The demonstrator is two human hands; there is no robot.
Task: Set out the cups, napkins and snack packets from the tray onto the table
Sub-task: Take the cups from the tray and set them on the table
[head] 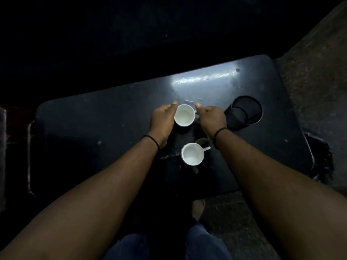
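The far cup [184,115] stands upright on the dark worktop [93,128], right between the two hands. The left hand [163,119] touches its left side, fingers curled round it. The right hand [212,117] is at its handle side, fingers curled; I cannot tell if they pinch the handle. The near cup [192,153] stands just behind it, toward the person.

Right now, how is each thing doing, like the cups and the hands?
Far cup: upright, empty, held between both hands.
Near cup: upright, empty, untouched.
Left hand: curled against the far cup's side.
Right hand: curled at the far cup's handle side.
Black mesh holder: lying tipped over.
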